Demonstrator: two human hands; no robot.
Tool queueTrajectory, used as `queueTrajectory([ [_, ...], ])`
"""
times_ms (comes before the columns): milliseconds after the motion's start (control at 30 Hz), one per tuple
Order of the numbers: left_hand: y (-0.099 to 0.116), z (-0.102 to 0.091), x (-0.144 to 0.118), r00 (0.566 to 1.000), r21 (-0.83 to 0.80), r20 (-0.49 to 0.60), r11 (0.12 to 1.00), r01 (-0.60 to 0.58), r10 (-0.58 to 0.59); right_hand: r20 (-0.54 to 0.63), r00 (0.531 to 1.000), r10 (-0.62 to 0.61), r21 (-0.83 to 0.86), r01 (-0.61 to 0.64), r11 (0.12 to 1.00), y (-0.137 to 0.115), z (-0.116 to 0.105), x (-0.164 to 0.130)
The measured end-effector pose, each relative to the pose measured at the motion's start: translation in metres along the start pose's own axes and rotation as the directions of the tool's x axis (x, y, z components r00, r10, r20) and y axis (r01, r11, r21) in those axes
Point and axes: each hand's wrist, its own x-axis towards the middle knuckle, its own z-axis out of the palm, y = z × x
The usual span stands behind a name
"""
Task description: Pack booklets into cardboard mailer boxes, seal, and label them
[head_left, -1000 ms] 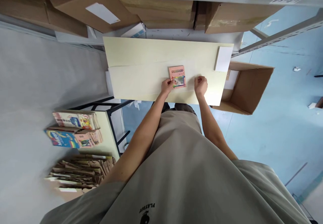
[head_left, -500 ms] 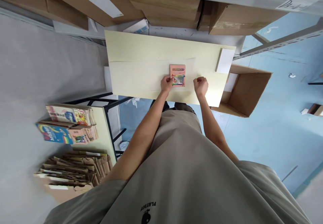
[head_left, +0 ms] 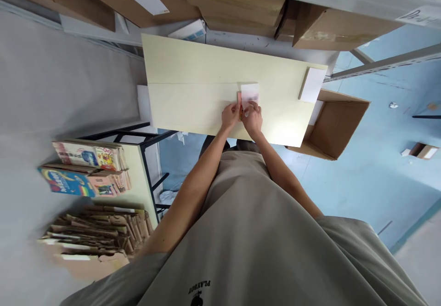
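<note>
The left hand (head_left: 230,116) pinches the pink booklet (head_left: 239,97) on the pale worktop (head_left: 186,62). The right hand (head_left: 252,118) — fingers bunched — holds its open white page (head_left: 249,93).

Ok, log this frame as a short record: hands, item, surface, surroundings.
Left hand: at the left side of the pink booklet
Right hand: fingers on the pale sheet
Item: pink strip visible beside the sheet; whether they are joined is unclear
Surface: pale yellow tabletop
Far right corner: white block
Right, beyond the tabletop: open cardboard box
</note>
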Motion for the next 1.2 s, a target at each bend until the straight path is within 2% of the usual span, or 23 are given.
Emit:
queueTrajectory([
  [167,-0.002,0.009,0.003,0.999,0.032,-0.029,0.999,-0.014,0.015,0.033,0.998,-0.057,-0.028,0.057,0.998,0.009,0.0,-0.009],
  [267,-0.004,0.016,0.004,0.999,0.085,-0.044,0.996,-0.01,0.013,0.079,0.993,-0.084,-0.025,0.086,0.996,0.018,-0.016,-0.014],
  [333,-0.006,0.02,0.004,0.998,0.084,-0.062,0.996,-0.02,0.026,0.037,0.997,-0.074,-0.006,0.074,0.997,0.028,-0.029,-0.01],
  [467,-0.009,0.025,0.004,0.997,0.048,-0.079,0.999,-0.01,0.014,-0.077,0.996,0.051,0.036,-0.048,0.998,0.042,-0.044,0.021],
  [633,-0.008,0.026,-0.002,0.994,0.037,-0.109,0.999,0.018,-0.013,-0.025,0.982,0.185,0.038,-0.184,0.982,0.034,-0.041,0.064],
  [700,-0.008,0.025,-0.006,0.995,0.041,-0.097,0.999,-0.028,0.032,-0.006,0.98,0.2,0.06,-0.2,0.978,0.029,-0.042,0.071],
  [800,-0.011,0.022,-0.015,0.991,0.061,-0.024,0.99,-0.129,0.131,0.012,0.979,0.203,0.082,-0.204,0.976,0.025,-0.047,0.075],
  [967,-0.018,0.023,-0.043,0.963,0.271,0.192,0.933,-0.239,0.191,0.06,0.986,0.158,0.086,-0.163,0.983,0.024,-0.052,0.081],
  [1033,-0.021,0.028,-0.055,0.949,0.303,0.24,0.914,-0.272,0.203,0.089,0.986,0.139,0.086,-0.146,0.985,0.021,-0.052,0.082],
  [1133,-0.024,0.035,-0.066,0.952,0.277,0.224,0.924,-0.265,0.207,0.129,0.99,0.064,0.051,-0.071,0.996,0.013,-0.057,0.081],
  [1200,-0.026,0.036,-0.067,0.96,0.233,0.188,0.94,-0.249,0.207,0.127,0.99,-0.068,0.018,0.066,0.998,0.008,-0.068,0.08],
])
